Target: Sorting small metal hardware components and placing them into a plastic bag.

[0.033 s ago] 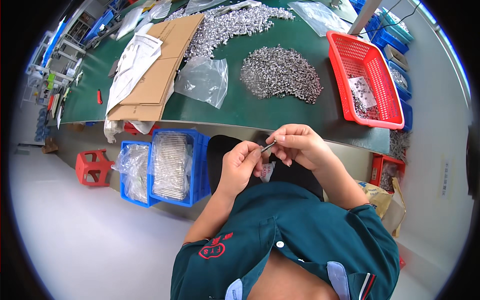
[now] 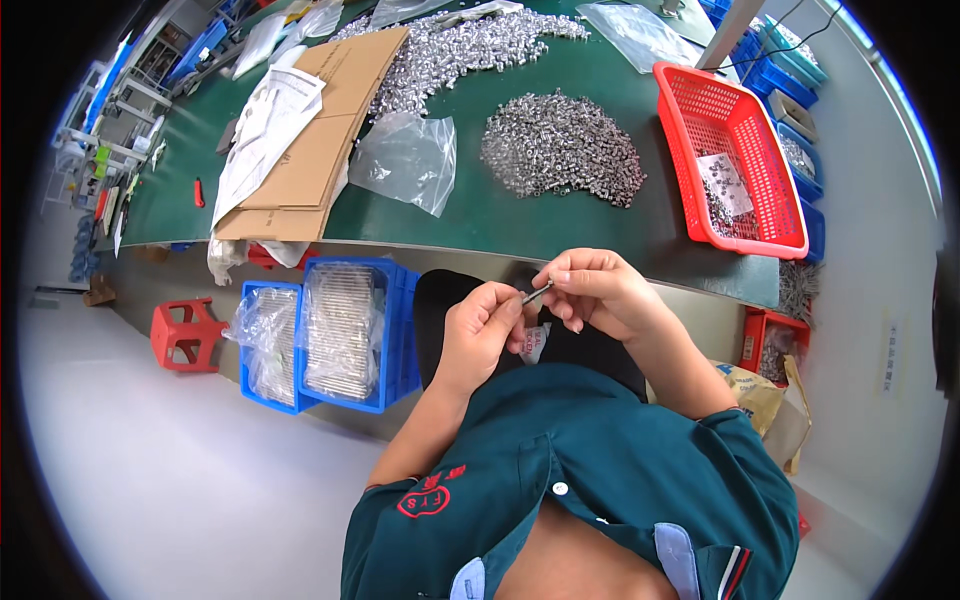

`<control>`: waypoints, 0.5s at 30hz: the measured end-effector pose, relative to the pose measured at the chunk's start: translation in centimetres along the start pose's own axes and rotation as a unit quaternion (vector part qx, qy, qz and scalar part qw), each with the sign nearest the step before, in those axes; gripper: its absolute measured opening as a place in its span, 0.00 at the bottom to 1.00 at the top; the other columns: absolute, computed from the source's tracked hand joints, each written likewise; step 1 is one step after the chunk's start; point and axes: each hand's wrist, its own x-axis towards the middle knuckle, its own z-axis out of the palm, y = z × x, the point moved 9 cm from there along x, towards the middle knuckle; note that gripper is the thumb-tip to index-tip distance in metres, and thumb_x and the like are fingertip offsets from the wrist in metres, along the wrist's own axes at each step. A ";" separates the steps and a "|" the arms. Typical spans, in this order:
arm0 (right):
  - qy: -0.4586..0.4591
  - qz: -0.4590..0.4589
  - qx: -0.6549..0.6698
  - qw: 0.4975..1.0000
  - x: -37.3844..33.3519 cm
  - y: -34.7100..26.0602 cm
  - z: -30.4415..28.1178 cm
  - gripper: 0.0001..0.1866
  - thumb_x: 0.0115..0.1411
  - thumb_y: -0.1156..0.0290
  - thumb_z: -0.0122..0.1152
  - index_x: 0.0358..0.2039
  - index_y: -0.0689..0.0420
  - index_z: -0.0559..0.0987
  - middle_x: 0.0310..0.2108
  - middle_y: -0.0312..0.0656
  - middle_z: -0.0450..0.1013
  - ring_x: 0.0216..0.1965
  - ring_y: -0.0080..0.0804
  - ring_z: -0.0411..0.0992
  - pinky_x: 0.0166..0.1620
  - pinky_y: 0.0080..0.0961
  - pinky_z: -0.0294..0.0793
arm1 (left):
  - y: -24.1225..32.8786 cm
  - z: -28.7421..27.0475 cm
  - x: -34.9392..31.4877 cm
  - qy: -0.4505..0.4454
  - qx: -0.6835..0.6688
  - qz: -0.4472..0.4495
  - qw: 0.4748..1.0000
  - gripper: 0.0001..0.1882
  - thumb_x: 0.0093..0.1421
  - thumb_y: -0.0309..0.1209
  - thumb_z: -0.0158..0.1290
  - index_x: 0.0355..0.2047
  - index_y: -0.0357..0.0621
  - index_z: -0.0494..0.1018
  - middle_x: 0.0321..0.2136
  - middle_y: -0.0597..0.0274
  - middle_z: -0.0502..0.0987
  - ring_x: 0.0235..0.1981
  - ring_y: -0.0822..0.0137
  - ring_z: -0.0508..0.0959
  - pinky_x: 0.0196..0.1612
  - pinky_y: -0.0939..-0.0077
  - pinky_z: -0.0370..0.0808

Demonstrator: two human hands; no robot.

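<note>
Above my lap, just in front of the table edge, my left hand pinches a short, slim dark metal rod between thumb and fingers. The far end of the rod meets the thumb and forefinger of my right hand, which are closed on it. Whether a small piece sits on that end is too small to tell. The other fingers of my right hand are curled loosely. A mound of small metal ring-like pieces lies on the green table beyond my hands. Between my legs shows a small white printed packet.
A red basket with small parts stands at the table's right. Flat cardboard, a clear plastic bag and a larger pile of shiny parts lie left and behind. Blue crates and a red stool stand left below.
</note>
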 end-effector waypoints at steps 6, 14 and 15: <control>-0.026 0.020 0.064 0.997 0.2 1.2 0.2 0.07 0.60 0.76 0.53 0.37 0.65 0.76 0.27 0.44 0.74 0.23 0.24 0.72 0.24 0.19 0.74 | 0.4 0.1 -0.2 0.003 0.046 0.019 0.999 0.05 0.64 0.26 0.47 0.33 0.37 0.70 0.19 0.65 0.72 0.18 0.77 0.70 0.22 0.85 0.69; 0.045 -0.039 -0.015 0.998 -0.1 0.3 -0.3 0.07 0.56 0.80 0.57 0.37 0.65 0.76 0.28 0.43 0.76 0.23 0.24 0.73 0.26 0.20 0.76 | 0.4 0.1 -0.1 0.021 0.039 0.032 0.998 0.06 0.64 0.25 0.46 0.31 0.36 0.70 0.20 0.65 0.74 0.19 0.79 0.71 0.23 0.86 0.70; 0.045 -0.039 -0.015 0.998 -0.1 0.4 -0.2 0.07 0.56 0.80 0.57 0.37 0.65 0.76 0.28 0.43 0.76 0.23 0.24 0.73 0.26 0.20 0.76 | 0.3 0.2 -0.1 0.022 0.039 0.032 0.998 0.06 0.64 0.25 0.46 0.31 0.36 0.70 0.20 0.65 0.74 0.19 0.79 0.71 0.23 0.86 0.70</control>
